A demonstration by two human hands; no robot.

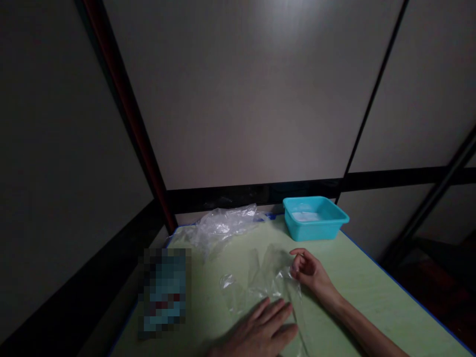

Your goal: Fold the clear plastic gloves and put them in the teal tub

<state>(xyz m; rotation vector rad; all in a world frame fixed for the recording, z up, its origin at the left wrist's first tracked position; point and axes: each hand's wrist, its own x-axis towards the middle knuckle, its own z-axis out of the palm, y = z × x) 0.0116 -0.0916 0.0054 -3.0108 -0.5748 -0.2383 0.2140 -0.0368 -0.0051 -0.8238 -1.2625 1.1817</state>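
Note:
A clear plastic bag [273, 275] lies crumpled on the green table in front of me. My left hand [262, 329] rests flat over its near part, fingers spread and pointing forward. At the bag's right side my right hand [307, 270] is curled, its thumb and fingertips at the plastic edge, pinching it. The bag is transparent, so its exact outline is hard to make out.
More crumpled clear plastic [226, 225] lies at the table's back left. A turquoise basin [314, 228] with something white inside stands at the back right. A blurred-out bluish item [165, 292] is at the left edge of the green table [372, 277]. Wardrobe panels rise behind.

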